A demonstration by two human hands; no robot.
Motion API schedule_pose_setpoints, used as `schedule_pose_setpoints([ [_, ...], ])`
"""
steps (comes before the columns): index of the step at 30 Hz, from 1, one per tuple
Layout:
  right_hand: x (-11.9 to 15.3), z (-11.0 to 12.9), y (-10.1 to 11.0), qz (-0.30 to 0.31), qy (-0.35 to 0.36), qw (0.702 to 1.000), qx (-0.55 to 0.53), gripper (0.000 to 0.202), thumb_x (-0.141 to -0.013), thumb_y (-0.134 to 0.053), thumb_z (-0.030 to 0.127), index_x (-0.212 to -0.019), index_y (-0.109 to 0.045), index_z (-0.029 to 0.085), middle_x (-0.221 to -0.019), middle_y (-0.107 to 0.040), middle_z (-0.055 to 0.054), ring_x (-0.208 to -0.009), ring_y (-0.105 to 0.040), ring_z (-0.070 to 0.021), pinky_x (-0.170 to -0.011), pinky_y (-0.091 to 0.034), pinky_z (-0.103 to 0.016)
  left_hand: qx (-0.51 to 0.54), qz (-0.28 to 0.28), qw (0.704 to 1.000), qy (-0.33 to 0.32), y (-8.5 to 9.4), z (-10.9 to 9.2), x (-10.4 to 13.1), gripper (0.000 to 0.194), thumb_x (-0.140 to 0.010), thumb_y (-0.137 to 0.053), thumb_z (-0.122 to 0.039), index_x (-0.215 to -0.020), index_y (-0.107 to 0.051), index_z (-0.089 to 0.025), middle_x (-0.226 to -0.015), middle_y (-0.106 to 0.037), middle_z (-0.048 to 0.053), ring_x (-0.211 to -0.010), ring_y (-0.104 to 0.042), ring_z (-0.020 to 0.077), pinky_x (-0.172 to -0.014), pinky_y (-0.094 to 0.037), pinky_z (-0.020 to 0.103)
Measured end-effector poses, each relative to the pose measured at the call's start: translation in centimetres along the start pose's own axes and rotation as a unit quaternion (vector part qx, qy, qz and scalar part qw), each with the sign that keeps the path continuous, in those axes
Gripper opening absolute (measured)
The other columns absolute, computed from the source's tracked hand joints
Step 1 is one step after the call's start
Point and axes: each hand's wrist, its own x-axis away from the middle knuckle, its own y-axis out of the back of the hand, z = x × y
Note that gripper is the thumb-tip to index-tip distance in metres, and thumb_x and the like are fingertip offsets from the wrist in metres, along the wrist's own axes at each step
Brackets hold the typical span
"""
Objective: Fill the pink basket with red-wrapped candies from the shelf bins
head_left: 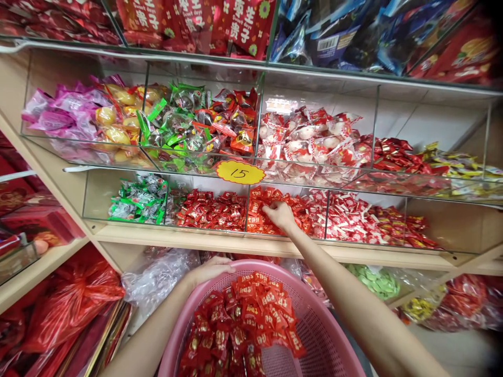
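My left hand (212,269) is closed over the far left rim of a pink plastic basket (334,314), its fingertips partly hidden. Many red-wrapped candies (251,309) lie inside, heaped toward the left and far side. Beyond the basket, my right hand (280,215) reaches into a clear shelf compartment of orange-red wrapped candies (263,198). Its fingers are curled together among them; whatever is between them is hidden. Darker red candies (214,207) fill the compartment to the left, and red-and-white ones (353,217) lie to the right.
An upper row of clear bins holds purple-wrapped sweets (66,112), green-wrapped ones (176,120) and more. A yellow price tag (240,172) marked 15 hangs on its front. The wooden shelf edge (188,242) runs between basket and bins. Red bags (78,298) stand at lower left.
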Motion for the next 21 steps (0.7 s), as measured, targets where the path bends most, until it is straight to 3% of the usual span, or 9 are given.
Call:
schedule_pose_setpoints([
  [7,-0.2,1.1,0.6,-0.020,-0.051,0.998,-0.027,0.037,-0.064,-0.046,0.054,-0.064,-0.056,0.019,-0.068,-0.059,-0.006,-0.063,-0.054,-0.0181,-0.052,-0.037,-0.026,0.001,0.000,1.000,-0.005,0.1,0.0,0.0,0.029,-0.068,-0.052,-0.038,-0.083,-0.063,-0.015,-0.077,-0.062,-0.001,-0.073,-0.053,0.0160,-0.066,-0.037,0.023],
  [14,-0.8,2.1,-0.3,0.043,-0.053,0.998,-0.014,0.035,-0.060,-0.053,0.052,-0.065,-0.055,0.017,-0.069,-0.059,-0.008,-0.065,-0.055,-0.0193,-0.053,-0.038,-0.027,0.006,-0.003,1.000,-0.003,0.0,0.1,-0.1,0.029,-0.067,-0.053,-0.038,-0.080,-0.063,-0.014,-0.076,-0.061,0.000,-0.072,-0.052,0.0160,-0.065,-0.038,0.023],
  [21,-1.4,2.9,-0.7,0.082,-0.026,0.996,0.040,0.038,-0.060,-0.056,0.049,-0.077,-0.057,0.016,-0.076,-0.061,-0.010,-0.071,-0.057,-0.0212,-0.055,-0.041,-0.027,-0.010,-0.011,1.000,0.000,0.0,-0.7,0.1,0.031,-0.065,-0.053,-0.039,-0.080,-0.064,-0.014,-0.077,-0.062,0.001,-0.077,-0.052,0.0182,-0.069,-0.037,0.024],
])
